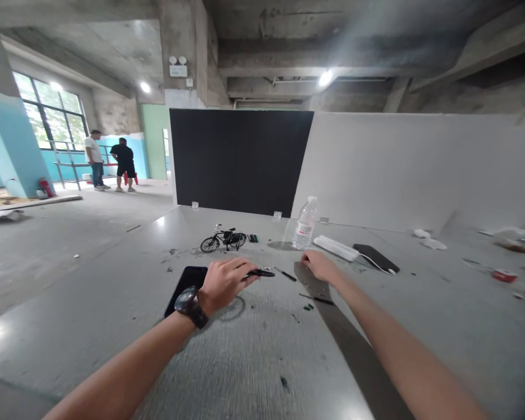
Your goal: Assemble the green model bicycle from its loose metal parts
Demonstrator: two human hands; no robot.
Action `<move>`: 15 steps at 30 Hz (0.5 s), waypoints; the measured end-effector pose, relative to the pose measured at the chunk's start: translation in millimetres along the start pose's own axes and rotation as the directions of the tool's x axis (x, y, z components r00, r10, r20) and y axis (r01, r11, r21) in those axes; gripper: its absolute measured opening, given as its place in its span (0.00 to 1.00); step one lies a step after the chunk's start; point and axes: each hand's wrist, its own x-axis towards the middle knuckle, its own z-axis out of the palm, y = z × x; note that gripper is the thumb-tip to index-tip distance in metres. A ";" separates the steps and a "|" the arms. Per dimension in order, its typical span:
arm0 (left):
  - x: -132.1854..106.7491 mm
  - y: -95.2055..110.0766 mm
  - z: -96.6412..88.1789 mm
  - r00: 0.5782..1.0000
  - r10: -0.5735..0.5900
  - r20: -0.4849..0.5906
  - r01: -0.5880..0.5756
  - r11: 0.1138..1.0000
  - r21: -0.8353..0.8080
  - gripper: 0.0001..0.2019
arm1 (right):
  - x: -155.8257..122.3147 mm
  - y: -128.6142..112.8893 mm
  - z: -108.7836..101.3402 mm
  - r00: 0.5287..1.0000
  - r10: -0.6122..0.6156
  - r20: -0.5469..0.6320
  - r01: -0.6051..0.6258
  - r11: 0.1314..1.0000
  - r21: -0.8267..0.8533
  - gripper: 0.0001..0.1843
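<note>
My left hand [227,281], with a watch [190,304] on its wrist, is closed on a small black wheel [262,273] seen almost edge-on. The wheel is held above the table, where a ring-shaped shadow falls. Fingers bent together, my right hand [318,265] is low at the tabletop, just in front of a clear water bottle [304,224]; anything in its fingertips is hidden. A thin dark tool [285,274] lies between the hands, and a second one [318,299] is closer to me. Behind my left hand stands a black miniature bicycle [224,238].
A dark phone [186,286] lies partly behind my left hand. Small green pieces [308,307] are on the grey table [245,361]. Right of the bottle are a white bar [336,248] and a power bank-like dark slab [376,258] with a cable. Two people stand far left.
</note>
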 end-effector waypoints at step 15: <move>2.4 8.0 1.5 0.999 0.015 0.053 -0.013 0.999 -0.041 0.11 | -73.0 -128.1 -43.9 0.970 -0.063 -0.237 0.225 0.612 0.758 0.16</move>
